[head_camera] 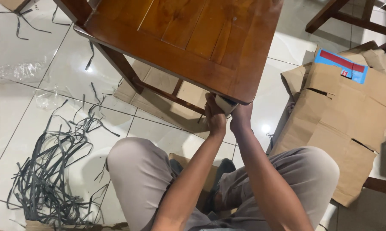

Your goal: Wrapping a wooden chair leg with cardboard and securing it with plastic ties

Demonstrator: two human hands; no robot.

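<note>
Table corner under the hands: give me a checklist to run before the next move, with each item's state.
1. Left hand on the pale wrapped piece at the table corner: ok, touching it.
2. Right hand there too: ok, its grip partly hidden.
3. Wooden table standing level: cannot tell, legs mostly out of view.
4. Wrapping fully off the corner: not ok, some remains.
5. Floor by the knees: not ok, black straps and flattened cardboard lie close.

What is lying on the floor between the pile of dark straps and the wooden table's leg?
Head view: bare white floor tiles with loose dark strap pieces and crumpled clear plastic.
</note>
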